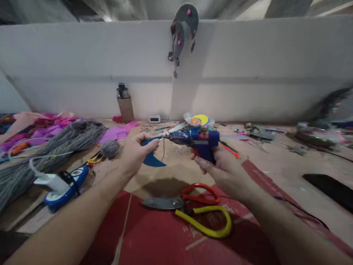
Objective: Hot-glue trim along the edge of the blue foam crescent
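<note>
My left hand [139, 149] pinches a blue crescent-shaped piece [153, 160], with a thin grey strand [163, 149] hanging beside it. Wrapped around the handle of a blue glue gun [202, 141] is my right hand [216, 162]. The gun's nozzle points left and meets the blue piece near my left fingertips; whether they touch I cannot tell. A clear glue stick [233, 137] sticks out of the gun's back. Below my hands lie large scissors [165, 203] with one red and one yellow handle.
Grey yarn [68, 147] and a blue power strip [66, 189] occupy the left. A brown box with a bottle-like top [126, 106] stands by the wall. A dark phone [329, 189] lies right. A grey moon-shaped ornament [186, 22] hangs above. A red sheet [154, 239] covers the near table.
</note>
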